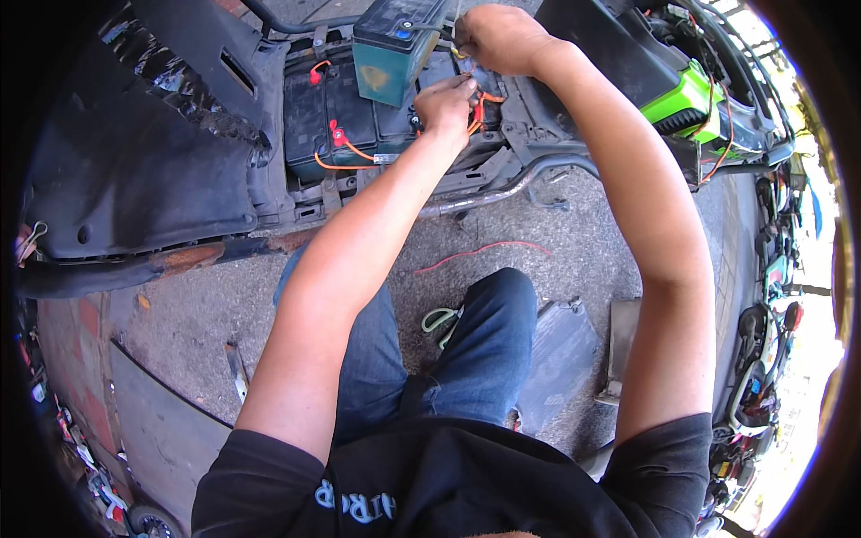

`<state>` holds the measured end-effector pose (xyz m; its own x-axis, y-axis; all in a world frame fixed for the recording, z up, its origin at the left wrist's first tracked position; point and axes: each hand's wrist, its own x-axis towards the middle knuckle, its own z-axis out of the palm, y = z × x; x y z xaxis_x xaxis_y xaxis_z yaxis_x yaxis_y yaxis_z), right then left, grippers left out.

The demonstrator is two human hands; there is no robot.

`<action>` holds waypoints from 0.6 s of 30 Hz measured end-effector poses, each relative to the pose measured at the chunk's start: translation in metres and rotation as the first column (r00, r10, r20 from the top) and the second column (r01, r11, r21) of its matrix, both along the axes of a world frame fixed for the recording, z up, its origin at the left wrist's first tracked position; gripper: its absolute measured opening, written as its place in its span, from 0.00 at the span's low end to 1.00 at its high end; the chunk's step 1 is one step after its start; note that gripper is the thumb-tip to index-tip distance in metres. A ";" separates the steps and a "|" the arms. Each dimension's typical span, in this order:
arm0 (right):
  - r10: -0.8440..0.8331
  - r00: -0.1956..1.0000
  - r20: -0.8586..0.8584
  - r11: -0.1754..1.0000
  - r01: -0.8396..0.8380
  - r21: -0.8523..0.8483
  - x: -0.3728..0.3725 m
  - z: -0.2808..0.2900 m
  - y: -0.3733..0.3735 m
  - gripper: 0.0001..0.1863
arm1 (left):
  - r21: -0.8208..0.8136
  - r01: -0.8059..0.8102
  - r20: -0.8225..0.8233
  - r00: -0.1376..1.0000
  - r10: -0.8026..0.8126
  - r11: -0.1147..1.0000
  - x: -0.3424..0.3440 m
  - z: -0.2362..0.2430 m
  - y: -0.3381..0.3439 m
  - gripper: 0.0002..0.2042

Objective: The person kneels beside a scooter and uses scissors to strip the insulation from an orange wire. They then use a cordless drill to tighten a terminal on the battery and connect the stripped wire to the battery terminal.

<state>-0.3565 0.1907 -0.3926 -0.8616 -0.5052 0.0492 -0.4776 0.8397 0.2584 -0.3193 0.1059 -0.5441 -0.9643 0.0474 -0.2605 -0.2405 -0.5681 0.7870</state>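
Both my hands are at the wiring of an open vehicle's battery bay. My left hand (pixel 446 106) is closed in a pinch on a thin wire beside a bundle of orange wires (pixel 485 109). My right hand (pixel 507 40) is curled closed just above and to the right; its fingertips are at a yellowish wire end, and what they grip is hidden. Left of my hands, a green and black battery (pixel 384 67) stands on top of other batteries (pixel 305 115) set in the bay. Red-capped terminals (pixel 337 136) with orange leads show on those lower batteries.
A metal frame tube (pixel 502 186) runs along the bay's near side. A black floor panel (pixel 134 170) is at left, bright green bodywork (pixel 686 103) at right. On the ground lie a red wire (pixel 484 253), green-handled scissors (pixel 439 321) and a dark flat panel (pixel 560 359).
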 end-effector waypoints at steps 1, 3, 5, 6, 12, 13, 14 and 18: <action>-0.007 1.000 0.021 1.000 0.007 -0.001 0.000 0.000 0.000 0.08 | 0.006 -0.004 0.001 1.000 0.004 1.000 0.000 0.000 0.000 0.11; -0.023 0.998 0.053 1.000 0.023 0.009 0.001 0.002 0.000 0.08 | 0.017 -0.007 0.005 1.000 0.007 1.000 0.000 0.000 0.000 0.11; -0.040 0.996 0.075 0.999 0.038 0.031 0.001 0.003 -0.002 0.08 | 0.025 -0.006 0.011 1.000 0.006 1.000 -0.001 0.001 0.000 0.11; -0.048 0.995 0.092 0.998 0.045 0.040 0.001 0.004 -0.003 0.08 | 0.028 -0.007 0.015 1.000 0.007 1.000 -0.001 0.001 0.000 0.11; -0.084 0.994 0.074 0.993 0.077 0.092 -0.002 0.006 -0.010 0.09 | 0.023 -0.013 0.019 1.000 0.013 1.000 -0.001 0.002 0.000 0.11; -0.077 0.996 0.038 0.991 0.072 0.116 -0.001 0.005 -0.010 0.09 | 0.021 -0.013 0.020 1.000 0.012 1.000 0.000 0.002 0.000 0.11; -0.069 0.998 0.003 0.988 0.068 0.139 -0.001 0.005 -0.010 0.09 | 0.019 -0.012 0.020 1.000 0.012 1.000 0.000 0.002 0.000 0.11; -0.062 0.998 -0.001 0.984 0.061 0.169 0.002 0.002 -0.010 0.08 | 0.018 -0.011 0.015 1.000 0.011 1.000 0.000 0.002 0.000 0.11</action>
<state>-0.3542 0.1808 -0.3905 -0.8913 -0.4519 -0.0364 -0.4278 0.8119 0.3973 -0.3191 0.1064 -0.5424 -0.9607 0.0415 -0.2743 -0.2459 -0.5853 0.7727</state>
